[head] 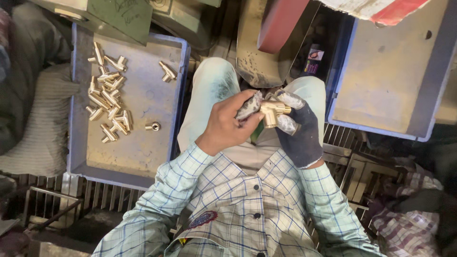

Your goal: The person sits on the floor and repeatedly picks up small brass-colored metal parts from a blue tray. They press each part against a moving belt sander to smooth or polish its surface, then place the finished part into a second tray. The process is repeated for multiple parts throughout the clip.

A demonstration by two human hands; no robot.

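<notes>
Held above the lap, between both hands: a brass tee fitting [271, 112], its long run lying roughly across the picture from left to right, one end tucked under the left fingers, the other end poking out to the right over the gloved palm; the short branch pointing down toward the body. Left hand [227, 124], bare, clenched around a grey cloth scrap [249, 105] and pressing it against the left end of the fitting. Right hand [299, 127], in a dark glove with pale, worn fingertips, grasping the fitting from the right and below, fingers curled around the run. Beneath, pale trousers over both knees and a light checked shirt with blue lines. Off to the left, well apart from the hands, a blue tray [177, 95] carrying a heap of brass fittings [107, 93] along its left part, one more tee lying alone near the upper right corner [167, 71] and a small silvery piece [153, 126] by itself near the middle. To the right, a second blue tray [381, 81], turned bottom up or bare, cannot tell which. Ahead of the knees, a worn metal machine housing [259, 57] with a reddish belt or panel [281, 24] slanting across it, close in front of the hands. Metal grating on the floor below.
</notes>
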